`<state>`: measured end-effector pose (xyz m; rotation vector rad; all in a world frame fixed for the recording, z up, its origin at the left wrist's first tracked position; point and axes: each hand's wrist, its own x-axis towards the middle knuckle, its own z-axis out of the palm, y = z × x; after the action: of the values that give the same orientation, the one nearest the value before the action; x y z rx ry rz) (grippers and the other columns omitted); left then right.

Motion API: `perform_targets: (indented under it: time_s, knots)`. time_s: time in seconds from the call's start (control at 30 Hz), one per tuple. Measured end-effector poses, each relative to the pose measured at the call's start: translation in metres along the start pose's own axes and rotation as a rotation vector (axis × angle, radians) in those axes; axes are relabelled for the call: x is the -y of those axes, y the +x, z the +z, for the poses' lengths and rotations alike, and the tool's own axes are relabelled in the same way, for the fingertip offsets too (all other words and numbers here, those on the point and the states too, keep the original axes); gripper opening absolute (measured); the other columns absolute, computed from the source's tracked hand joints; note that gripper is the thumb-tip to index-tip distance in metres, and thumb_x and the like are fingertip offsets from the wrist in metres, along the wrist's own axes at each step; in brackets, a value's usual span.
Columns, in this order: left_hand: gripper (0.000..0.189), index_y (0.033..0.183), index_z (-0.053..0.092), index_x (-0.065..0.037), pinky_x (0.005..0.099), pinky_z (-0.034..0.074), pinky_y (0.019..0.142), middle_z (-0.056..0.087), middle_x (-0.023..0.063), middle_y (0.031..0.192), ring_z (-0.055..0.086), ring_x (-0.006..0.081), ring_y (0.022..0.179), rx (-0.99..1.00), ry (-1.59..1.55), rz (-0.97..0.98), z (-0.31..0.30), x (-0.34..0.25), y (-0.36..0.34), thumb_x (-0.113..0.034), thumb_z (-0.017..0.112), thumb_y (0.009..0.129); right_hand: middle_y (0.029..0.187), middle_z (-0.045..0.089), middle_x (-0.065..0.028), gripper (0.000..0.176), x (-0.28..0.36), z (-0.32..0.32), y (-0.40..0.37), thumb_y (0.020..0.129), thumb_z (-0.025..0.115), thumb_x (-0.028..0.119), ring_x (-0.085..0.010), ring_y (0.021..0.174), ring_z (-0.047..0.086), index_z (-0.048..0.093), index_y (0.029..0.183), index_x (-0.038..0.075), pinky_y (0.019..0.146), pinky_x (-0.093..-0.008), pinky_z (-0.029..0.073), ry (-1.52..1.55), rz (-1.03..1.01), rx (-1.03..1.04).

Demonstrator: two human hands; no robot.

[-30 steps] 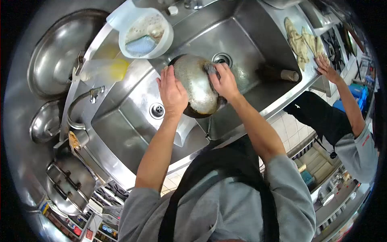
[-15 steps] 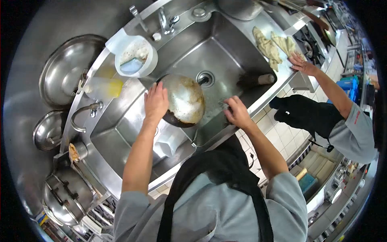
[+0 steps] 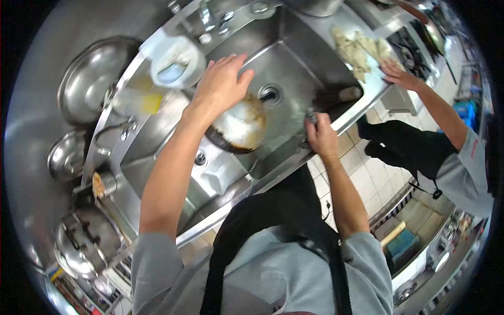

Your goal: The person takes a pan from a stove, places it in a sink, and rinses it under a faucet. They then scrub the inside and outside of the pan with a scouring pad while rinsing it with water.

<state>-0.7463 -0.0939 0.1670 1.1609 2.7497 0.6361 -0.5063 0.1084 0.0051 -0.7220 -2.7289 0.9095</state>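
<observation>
My left hand (image 3: 223, 84) is over the upper edge of an upturned pan (image 3: 242, 126), its fingers stretched and thumb apart, holding nothing. The pan lies bottom up across the divider between the two sink basins, its base stained brown and black and partly shiny. My right hand (image 3: 322, 137) is closed around a metal scourer (image 3: 312, 115) near the front edge of the right basin (image 3: 299, 63). A brush with a wooden handle (image 3: 348, 94) lies in that basin's right corner. Below the pan, a white plastic container (image 3: 220, 176) sits in the left basin.
A white tub (image 3: 181, 63) with a blue pad and a bottle with a yellow cap (image 3: 149, 103) stand at the back. Taps (image 3: 207, 18) rise behind the basins. At right, a co-worker's hand (image 3: 401, 76) touches a cloth (image 3: 354, 50) on the counter.
My left hand has moved up from the pan's left side to its upper edge. My right hand has shifted right with the scourer, away from the pan.
</observation>
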Motion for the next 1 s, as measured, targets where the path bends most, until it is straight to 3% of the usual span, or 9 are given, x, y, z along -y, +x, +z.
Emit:
perform_targets:
  time_s: [0.1, 0.3, 0.5, 0.53, 0.57, 0.63, 0.67, 0.8, 1.0]
  knots:
    - [0.057, 0.144, 0.054, 0.000, 0.0539, 0.030, 0.121, 0.055, 0.0248, 0.147, 0.048, 0.0400, 0.140, 0.044, -0.008, 0.081, 0.001, -0.038, 0.020, -0.036, 0.060, 0.100, 0.111, 0.064, -0.0171, 0.030, 0.000, 0.000, 0.001, 0.096, 0.063, 0.029, -0.0430, 0.094, 0.067, 0.057, 0.116, 0.008, 0.076, -0.0531, 0.054, -0.030, -0.007, -0.025]
    - [0.058, 0.144, 0.053, -0.002, 0.0595, 0.023, 0.122, 0.053, 0.0267, 0.147, 0.046, 0.0409, 0.142, -0.086, 0.075, 0.181, 0.027, -0.077, 0.037, -0.036, 0.063, 0.097, 0.108, 0.065, -0.0176, 0.027, 0.005, -0.002, 0.005, 0.096, 0.063, 0.029, -0.0427, 0.093, 0.067, 0.057, 0.111, 0.008, 0.077, -0.0528, 0.054, -0.039, 0.050, -0.006]
    - [0.081, 0.157, 0.032, 0.000, 0.0645, 0.011, 0.123, 0.043, 0.0330, 0.151, 0.036, 0.0494, 0.145, -0.300, 0.054, 0.086, 0.057, -0.097, 0.022, -0.035, 0.068, 0.094, 0.103, 0.066, -0.0173, 0.023, 0.006, -0.002, 0.010, 0.096, 0.063, 0.028, -0.0428, 0.091, 0.067, 0.058, 0.108, 0.008, 0.075, -0.0527, 0.054, -0.035, 0.036, -0.027]
    - [0.084, 0.160, 0.024, 0.000, 0.0605, 0.024, 0.121, 0.045, 0.0330, 0.149, 0.043, 0.0463, 0.142, -0.321, 0.021, 0.091, 0.059, -0.101, 0.016, -0.024, 0.071, 0.094, 0.103, 0.066, -0.0176, 0.024, 0.005, 0.000, 0.010, 0.096, 0.063, 0.028, -0.0430, 0.090, 0.067, 0.058, 0.107, 0.008, 0.075, -0.0528, 0.054, -0.023, 0.023, -0.033]
    - [0.084, 0.160, 0.024, 0.000, 0.0605, 0.024, 0.121, 0.045, 0.0330, 0.149, 0.043, 0.0463, 0.142, -0.318, 0.011, 0.094, 0.064, -0.103, 0.010, -0.024, 0.071, 0.094, 0.102, 0.066, -0.0179, 0.024, 0.003, -0.001, 0.009, 0.096, 0.063, 0.028, -0.0432, 0.090, 0.067, 0.058, 0.107, 0.008, 0.075, -0.0529, 0.054, -0.016, 0.019, -0.043]
    - [0.084, 0.161, 0.020, 0.000, 0.0506, 0.041, 0.114, 0.046, 0.0317, 0.148, 0.052, 0.0393, 0.136, -0.347, -0.790, 0.077, 0.069, -0.112, 0.001, -0.009, 0.071, 0.094, 0.103, 0.066, -0.0183, 0.024, 0.004, -0.005, 0.008, 0.097, 0.062, 0.028, -0.0438, 0.089, 0.067, 0.058, 0.107, 0.007, 0.074, -0.0531, 0.053, -0.009, 0.010, -0.059]
    - [0.086, 0.162, 0.015, -0.002, 0.0413, 0.050, 0.105, 0.051, 0.0301, 0.144, 0.060, 0.0328, 0.128, -0.304, -0.945, -0.012, 0.070, -0.117, -0.008, -0.002, 0.069, 0.095, 0.104, 0.066, -0.0188, 0.024, 0.005, -0.007, 0.009, 0.097, 0.062, 0.028, -0.0440, 0.089, 0.067, 0.058, 0.107, 0.007, 0.075, -0.0533, 0.053, 0.005, 0.011, -0.049]
    - [0.087, 0.163, 0.012, -0.004, 0.0423, 0.050, 0.105, 0.062, 0.0275, 0.133, 0.064, 0.0317, 0.122, -0.241, -0.992, -0.032, 0.069, -0.123, -0.014, -0.004, 0.068, 0.096, 0.104, 0.066, -0.0188, 0.025, 0.006, -0.007, 0.012, 0.097, 0.062, 0.029, -0.0437, 0.089, 0.067, 0.058, 0.107, 0.006, 0.074, -0.0536, 0.053, -0.027, 0.052, -0.015]
    - [0.086, 0.163, 0.011, -0.004, 0.0380, 0.051, 0.103, 0.063, 0.0248, 0.130, 0.065, 0.0273, 0.119, -0.249, -1.072, -0.018, 0.064, -0.131, -0.022, 0.000, 0.066, 0.097, 0.102, 0.066, -0.0166, 0.024, -0.002, -0.003, 0.009, 0.096, 0.063, 0.029, -0.0433, 0.087, 0.068, 0.057, 0.105, 0.008, 0.071, -0.0540, 0.053, -0.018, 0.007, -0.088]
